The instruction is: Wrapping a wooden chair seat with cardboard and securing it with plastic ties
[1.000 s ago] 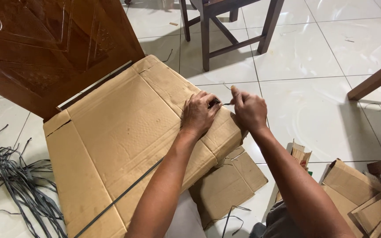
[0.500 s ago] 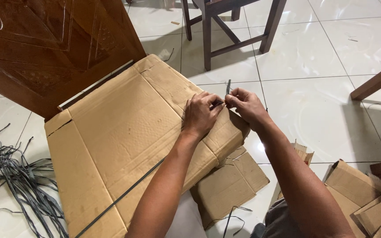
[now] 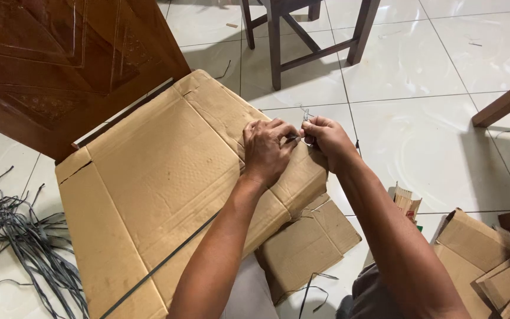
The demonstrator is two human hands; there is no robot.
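Left hand [image 3: 265, 151] pressed flat on flattened cardboard box [image 3: 160, 183], fingertips pinching dark strap [image 3: 166, 260] at box's 2 o'clock edge. Right hand [image 3: 324, 139] meeting it, fingers closed on strap end, hands together. Strap running diagonally across box toward 7 o'clock. Loose strap pile [image 3: 19, 248] at 8 o'clock; cardboard scraps [image 3: 485, 260] at 4 o'clock.

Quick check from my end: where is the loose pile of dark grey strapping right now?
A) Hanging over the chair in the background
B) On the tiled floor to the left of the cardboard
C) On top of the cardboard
B: the pile of dark grey strapping lies on the white tiled floor, left of the flattened cardboard under both hands.
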